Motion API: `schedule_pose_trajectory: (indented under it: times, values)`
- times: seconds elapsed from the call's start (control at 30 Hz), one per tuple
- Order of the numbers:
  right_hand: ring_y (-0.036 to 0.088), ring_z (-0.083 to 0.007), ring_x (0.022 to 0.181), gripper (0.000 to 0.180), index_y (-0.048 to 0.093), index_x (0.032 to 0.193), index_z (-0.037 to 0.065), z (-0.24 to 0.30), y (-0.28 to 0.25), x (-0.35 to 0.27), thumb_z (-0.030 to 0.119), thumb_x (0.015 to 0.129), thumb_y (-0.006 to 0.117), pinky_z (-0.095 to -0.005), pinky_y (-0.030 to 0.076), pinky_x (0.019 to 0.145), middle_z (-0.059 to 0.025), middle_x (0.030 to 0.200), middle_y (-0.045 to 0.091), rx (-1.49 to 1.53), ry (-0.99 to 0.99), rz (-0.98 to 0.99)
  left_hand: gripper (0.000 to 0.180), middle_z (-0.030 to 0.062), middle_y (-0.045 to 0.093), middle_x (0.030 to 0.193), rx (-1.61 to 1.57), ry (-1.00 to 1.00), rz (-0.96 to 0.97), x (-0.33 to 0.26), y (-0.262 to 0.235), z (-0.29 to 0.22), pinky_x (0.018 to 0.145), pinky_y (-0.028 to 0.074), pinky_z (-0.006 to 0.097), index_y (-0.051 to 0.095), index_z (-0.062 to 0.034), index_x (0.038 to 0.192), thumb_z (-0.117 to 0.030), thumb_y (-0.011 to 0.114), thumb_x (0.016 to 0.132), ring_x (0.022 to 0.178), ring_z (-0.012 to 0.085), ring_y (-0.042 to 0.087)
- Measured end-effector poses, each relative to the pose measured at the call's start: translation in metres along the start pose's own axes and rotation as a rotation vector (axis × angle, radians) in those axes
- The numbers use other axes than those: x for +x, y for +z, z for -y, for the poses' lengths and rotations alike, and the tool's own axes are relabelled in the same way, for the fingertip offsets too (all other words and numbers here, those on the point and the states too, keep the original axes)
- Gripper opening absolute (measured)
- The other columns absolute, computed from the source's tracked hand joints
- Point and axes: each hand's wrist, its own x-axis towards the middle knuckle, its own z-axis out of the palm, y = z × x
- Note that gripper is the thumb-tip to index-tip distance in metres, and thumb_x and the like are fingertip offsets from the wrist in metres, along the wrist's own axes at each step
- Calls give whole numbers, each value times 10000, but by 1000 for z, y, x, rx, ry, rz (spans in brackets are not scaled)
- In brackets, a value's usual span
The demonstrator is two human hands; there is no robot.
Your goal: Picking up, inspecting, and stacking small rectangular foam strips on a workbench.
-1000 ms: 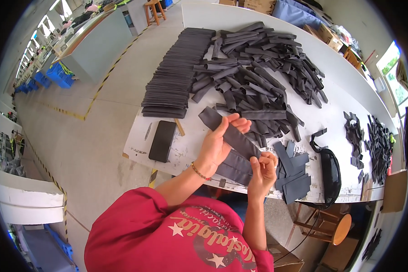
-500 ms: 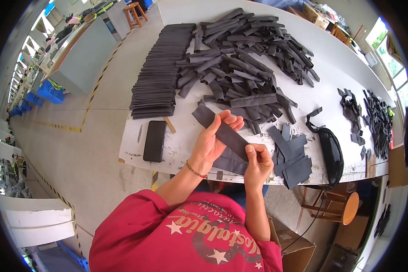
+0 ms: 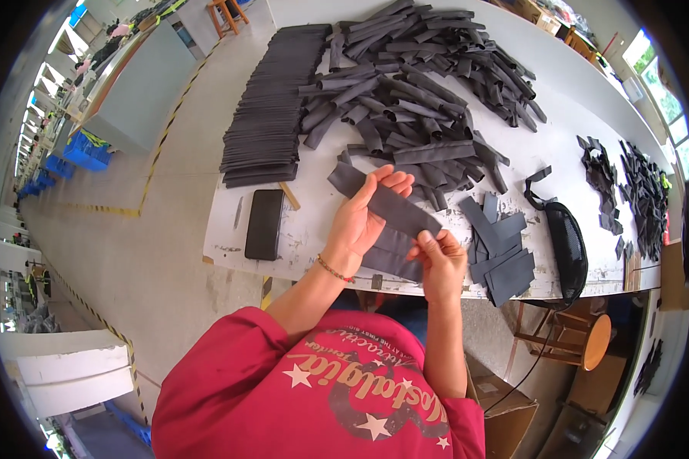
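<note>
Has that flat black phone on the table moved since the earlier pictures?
No, no visible shift either way: judged against the table, the black phone lies in the same spot; only the camera's view shifted.

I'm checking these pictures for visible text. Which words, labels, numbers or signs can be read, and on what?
Red shirt: large tan lettering and smaller lines; I won't copy the wording.
White table: small dark marks, too small to read.
Held dark strip: no text visible.

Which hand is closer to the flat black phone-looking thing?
Left. The left hand is to the right of the phone-looking thing, not touching it; the right hand is farther right, at the lower end of the dark strip.
</note>
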Motion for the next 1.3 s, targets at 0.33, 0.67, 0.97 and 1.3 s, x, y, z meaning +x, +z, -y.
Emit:
schedule_pose_trajectory:
  times: [0.33, 0.67, 0.97, 1.3]
  values:
    - [461, -56, 566, 238, 560, 929, 25, -24, -54, -37, 77, 807, 758, -205, 366, 538, 32, 681, 503, -615, 19, -171, 304, -41, 608, 833, 1140, 110, -305, -71, -75, -15, 608, 410, 194, 669, -26, 1107, -88, 739, 818, 686, 29, 481]
    - [484, -139, 616, 386, 516, 1015, 12, -35, -51, -36, 137, 766, 782, -302, 427, 602, -55, 705, 514, -1074, -96, -307, 224, 77, 648, 805, 1590, 586, -349, -32, -91, -20, 643, 486, 319, 665, -29, 933, -229, 717, 847, 657, 188, 586]
    - [573, -279, 829, 186, 621, 977, 23, 36, -117, 46, 138, 843, 679, -401, 460, 717, -131, 927, 602, -1667, -695, -419, 470, 149, 674, 687, 1777, -136, -350, 48, -126, -52, 580, 501, 359, 688, 19, 776, -445, 658, 841, 608, 241, 660]
    - [580, -290, 949, 262, 605, 1061, -17, 9, -120, 92, 49, 817, 535, -385, 461, 821, -129, 973, 619, -2403, -433, 97, 275, 75, 657, 604, 1837, -132, -317, 62, -131, -37, 523, 504, 321, 676, -8, 743, -279, 701, 784, 526, 164, 641]
